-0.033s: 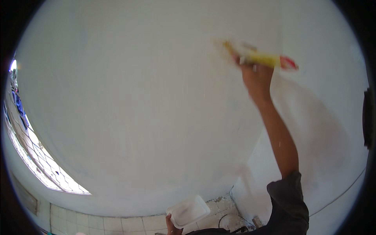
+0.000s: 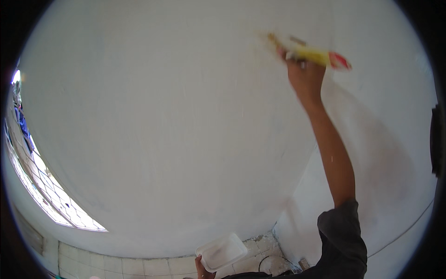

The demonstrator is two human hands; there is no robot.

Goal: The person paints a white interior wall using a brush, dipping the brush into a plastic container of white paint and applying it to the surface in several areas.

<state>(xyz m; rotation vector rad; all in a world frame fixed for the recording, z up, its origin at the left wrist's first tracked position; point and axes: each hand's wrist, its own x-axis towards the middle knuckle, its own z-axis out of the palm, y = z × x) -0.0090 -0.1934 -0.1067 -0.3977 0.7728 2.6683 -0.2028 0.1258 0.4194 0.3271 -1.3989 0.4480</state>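
Note:
My right arm reaches up to the pale wall (image 2: 186, 116). In my right hand (image 2: 304, 76), closed round it, is what looks like a paintbrush (image 2: 316, 56) with a yellow handle and a red end, smeared by motion. Its brownish-yellow tip lies close to the wall; whether it touches is too blurred to tell. Low down, my left hand (image 2: 203, 267) grips the near-left edge of a shallow white plastic tub (image 2: 225, 262), tilted so its inside shows. A thin whitish smear seems to coat its bottom.
A barred window (image 2: 51, 195) opens in the left wall, with blue cloth (image 2: 23, 125) hanging beyond. Light tiles (image 2: 134, 266) run along the bottom. To the right a second wall (image 2: 381, 139) meets the first in a corner, with a cable (image 2: 404, 232) and a dark object (image 2: 436, 139).
My right hand and the paintbrush have moved slightly upward along the wall. The tub in my left hand has shifted only a little, slightly left.

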